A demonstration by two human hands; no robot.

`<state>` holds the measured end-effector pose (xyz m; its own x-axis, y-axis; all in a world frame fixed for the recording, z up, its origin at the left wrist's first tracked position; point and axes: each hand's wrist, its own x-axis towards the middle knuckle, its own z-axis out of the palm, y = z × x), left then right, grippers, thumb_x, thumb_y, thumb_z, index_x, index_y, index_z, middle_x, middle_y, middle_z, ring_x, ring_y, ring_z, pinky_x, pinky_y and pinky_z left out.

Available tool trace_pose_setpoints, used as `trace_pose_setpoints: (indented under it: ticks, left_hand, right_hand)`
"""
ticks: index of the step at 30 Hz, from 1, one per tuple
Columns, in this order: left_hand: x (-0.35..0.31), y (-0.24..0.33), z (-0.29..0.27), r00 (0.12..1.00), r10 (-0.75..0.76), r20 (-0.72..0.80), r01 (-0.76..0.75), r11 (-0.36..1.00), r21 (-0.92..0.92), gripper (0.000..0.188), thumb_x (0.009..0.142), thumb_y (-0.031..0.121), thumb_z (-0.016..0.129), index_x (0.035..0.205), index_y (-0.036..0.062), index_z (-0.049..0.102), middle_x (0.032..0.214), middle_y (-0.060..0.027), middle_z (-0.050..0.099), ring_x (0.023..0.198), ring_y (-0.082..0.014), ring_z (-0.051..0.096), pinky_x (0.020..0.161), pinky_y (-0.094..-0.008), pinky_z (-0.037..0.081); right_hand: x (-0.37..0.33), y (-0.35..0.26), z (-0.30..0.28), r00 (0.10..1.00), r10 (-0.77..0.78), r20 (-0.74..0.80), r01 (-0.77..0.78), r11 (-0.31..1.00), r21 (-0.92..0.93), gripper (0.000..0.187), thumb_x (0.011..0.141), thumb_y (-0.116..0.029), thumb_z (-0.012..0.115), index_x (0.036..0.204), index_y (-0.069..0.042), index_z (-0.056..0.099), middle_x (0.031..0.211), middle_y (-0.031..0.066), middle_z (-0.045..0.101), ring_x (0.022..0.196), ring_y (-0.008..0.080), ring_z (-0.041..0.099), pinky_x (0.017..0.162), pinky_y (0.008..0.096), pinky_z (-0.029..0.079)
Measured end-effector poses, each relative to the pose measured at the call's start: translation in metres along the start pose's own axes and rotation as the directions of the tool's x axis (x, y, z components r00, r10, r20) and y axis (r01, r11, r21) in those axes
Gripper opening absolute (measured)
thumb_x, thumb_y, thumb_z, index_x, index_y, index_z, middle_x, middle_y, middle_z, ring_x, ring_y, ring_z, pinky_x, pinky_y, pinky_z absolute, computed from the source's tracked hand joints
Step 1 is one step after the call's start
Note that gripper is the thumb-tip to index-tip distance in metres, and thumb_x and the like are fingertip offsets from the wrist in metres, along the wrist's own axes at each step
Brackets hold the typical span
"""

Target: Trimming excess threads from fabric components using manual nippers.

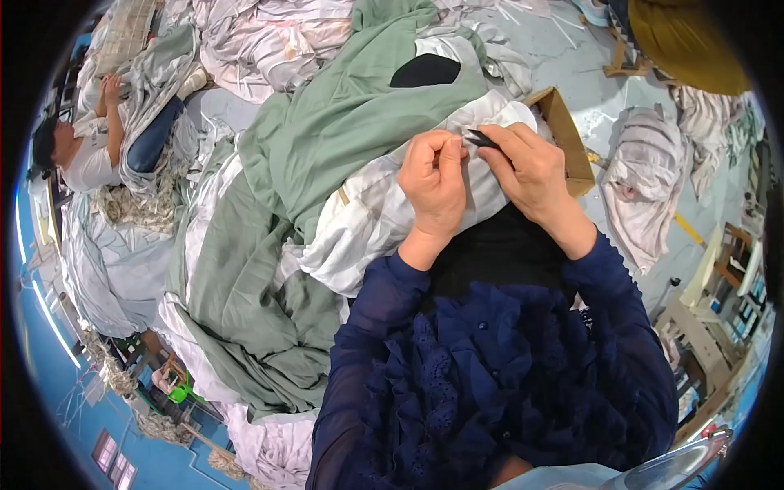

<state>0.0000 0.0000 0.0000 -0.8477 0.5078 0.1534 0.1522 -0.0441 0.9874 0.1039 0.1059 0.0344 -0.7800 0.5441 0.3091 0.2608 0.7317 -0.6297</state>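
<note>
My right hand (527,163) is closed around small black thread snips (483,140), most of them hidden in the fingers, with the narrow tips toward my left hand. Thumb and forefinger pinched together, my left hand (433,175) is right beside those tips; whatever it grips is too small or hidden to make out. White cloth (367,224) lies bunched over my lap beneath both hands. Beyond and left of it spreads a large green cloth (318,139), with a black patch (425,71) showing near its far part.
An open cardboard box (572,147) stands just right of my hands. Heaped fabric (253,49) covers the floor ahead and to the left. Another person (90,151) sits at the far left among cloth. A pale fabric bundle (645,175) lies on the floor at right.
</note>
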Motion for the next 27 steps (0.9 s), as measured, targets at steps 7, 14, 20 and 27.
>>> trace_pose_setpoints:
  ticks: [7,14,20,27]
  left_hand:
    - [-0.004,0.0,0.0,1.0,0.027,0.004,-0.027,1.0,-0.002,0.01,0.092,0.0,0.066,0.084,0.0014,0.06,0.081,-0.0066,0.064,0.064,-0.0136,0.061,0.058,-0.026,0.05]
    - [-0.003,-0.001,0.001,0.998,0.057,0.016,-0.057,0.998,0.005,0.01,0.093,-0.001,0.065,0.085,0.0019,0.059,0.08,-0.0065,0.064,0.064,-0.0139,0.061,0.059,-0.0261,0.05]
    - [-0.006,0.005,-0.002,0.999,-0.027,0.034,0.031,0.992,-0.126,0.008,0.094,-0.001,0.064,0.087,0.0014,0.06,0.081,-0.004,0.064,0.066,-0.0103,0.06,0.06,-0.0236,0.048]
    - [-0.026,0.041,-0.01,0.856,-0.439,0.272,0.515,0.767,-0.384,0.003,0.093,0.002,0.068,0.091,-0.0004,0.069,0.085,-0.0021,0.068,0.072,-0.0071,0.059,0.064,-0.0223,0.048]
  right_hand:
    - [0.0,-0.001,-0.001,1.0,0.006,-0.001,-0.006,1.0,0.012,0.026,0.083,-0.009,0.075,0.109,-0.009,0.071,0.082,0.0058,0.064,0.064,0.0243,0.063,0.056,0.0339,0.049]
    - [0.0,0.003,0.001,1.0,0.012,-0.011,-0.012,1.0,0.024,0.024,0.083,-0.006,0.075,0.107,-0.007,0.072,0.081,0.0086,0.065,0.063,0.0252,0.062,0.057,0.0325,0.049]
    - [-0.008,0.005,0.003,0.955,0.288,-0.076,-0.239,0.893,0.381,0.026,0.082,-0.006,0.077,0.108,-0.004,0.072,0.084,0.0049,0.064,0.07,0.0144,0.061,0.062,0.0286,0.048]
    - [-0.012,-0.007,-0.02,0.975,0.143,0.172,-0.21,0.849,0.485,0.037,0.075,-0.001,0.08,0.111,-0.005,0.073,0.09,0.0033,0.063,0.076,0.0123,0.061,0.065,0.025,0.048]
